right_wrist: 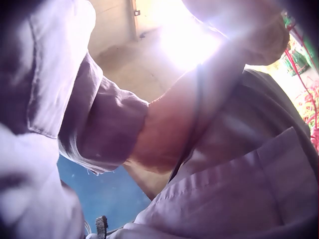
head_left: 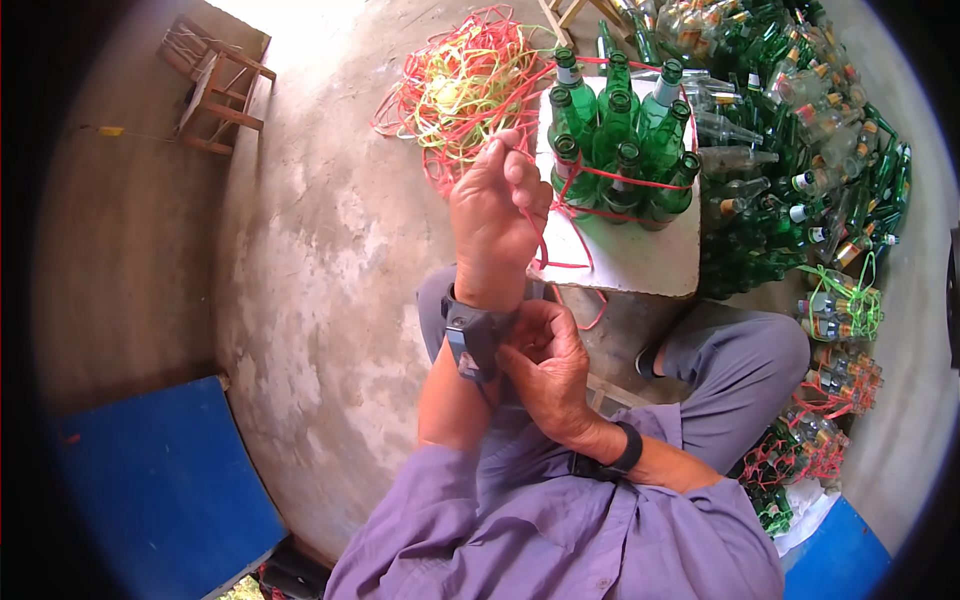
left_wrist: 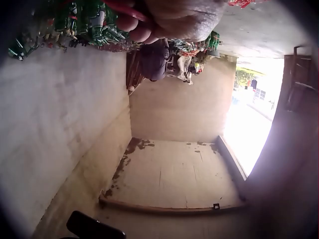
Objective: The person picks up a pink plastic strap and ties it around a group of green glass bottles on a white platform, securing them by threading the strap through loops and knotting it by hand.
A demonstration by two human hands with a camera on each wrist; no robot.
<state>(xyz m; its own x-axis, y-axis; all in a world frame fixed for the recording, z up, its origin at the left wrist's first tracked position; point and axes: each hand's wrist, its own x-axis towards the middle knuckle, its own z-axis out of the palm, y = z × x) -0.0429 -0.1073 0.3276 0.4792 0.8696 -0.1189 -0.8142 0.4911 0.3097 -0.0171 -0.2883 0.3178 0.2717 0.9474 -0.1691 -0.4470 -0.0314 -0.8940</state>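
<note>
Thin red plastic strap [head_left: 541, 245] runs through the curled fingers of my left hand [head_left: 500, 205], which is raised beside the bottles. In the left wrist view, the strap [left_wrist: 130, 9] shows as a red band against those fingers. A black wrist camera [head_left: 470, 340] sits on my left wrist. My right hand [head_left: 552, 375] is bent in at its inner side, thumb and fingers at its band. Several green glass bottles [head_left: 618, 125] stand upright in a cluster on a white-topped stool [head_left: 640, 262], with red strap around them. The right wrist view shows mostly sleeve and forearm.
A tangled heap of red and yellow-green strap [head_left: 460, 85] lies on the floor beyond my left hand. Many loose bottles [head_left: 790, 130] are piled at the right, with strapped bundles [head_left: 840, 310] nearer. A wooden stool [head_left: 222, 98] and a blue panel [head_left: 170, 490] are at left.
</note>
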